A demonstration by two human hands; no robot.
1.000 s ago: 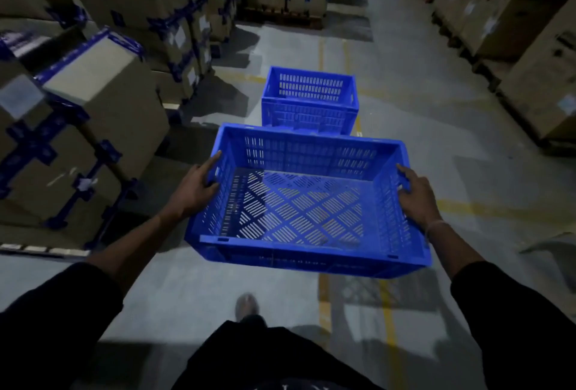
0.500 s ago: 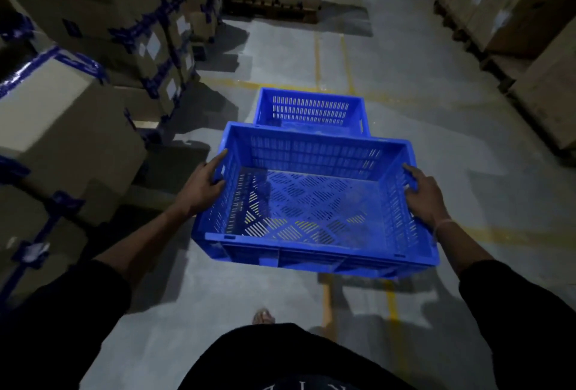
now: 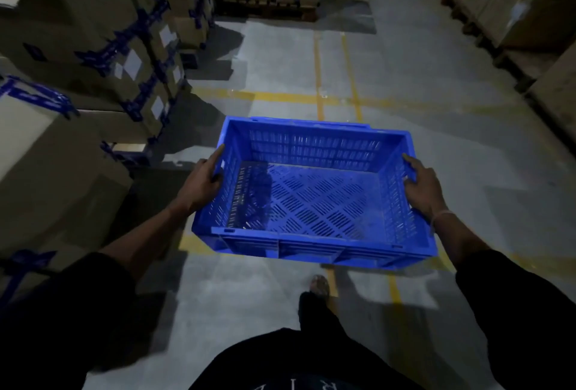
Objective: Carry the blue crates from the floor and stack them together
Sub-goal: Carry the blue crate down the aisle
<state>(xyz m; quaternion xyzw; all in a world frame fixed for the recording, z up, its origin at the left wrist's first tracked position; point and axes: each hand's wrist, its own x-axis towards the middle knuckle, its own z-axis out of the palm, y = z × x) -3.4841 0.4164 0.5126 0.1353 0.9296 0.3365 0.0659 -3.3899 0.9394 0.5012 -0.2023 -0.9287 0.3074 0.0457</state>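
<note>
Blue plastic fills the space between 2 hands: a slotted crate [image 3: 314, 193] is carried at waist height in front of the person. The left hand [image 3: 201, 182] clasps the crate's left wall, the index finger lying straight along the top rim and pointing away from the body, the thumb hooked over the rim to the inside, the remaining fingers hidden on the outer face. The right hand [image 3: 422, 185] mirrors it on the right wall, index finger stretched forward along the rim, thumb over the edge, palm against the outside. Both forearms reach forward and slightly inward, bare to just below the elbows, where dark sleeves [image 3: 514, 311] begin; a thin band [image 3: 441, 216] circles the right wrist.

The crate is level, its long sides running between the hands, its base a diamond pattern of slots with nothing inside. Just beyond its far rim a thin blue edge [image 3: 311, 120] shows, lower and farther away; whether that belongs to a 2nd crate cannot be told.

Below the hands lies a grey concrete floor [image 3: 280, 72] crossed by yellow lines [image 3: 318, 78], and 1 foot [image 3: 319, 285] shows beneath the crate's near wall. Out past the left hand stand stacks of cardboard boxes [image 3: 93, 40] bound with blue tape. Past the right hand, well apart, more cartons [image 3: 514, 0] sit on pallets.
</note>
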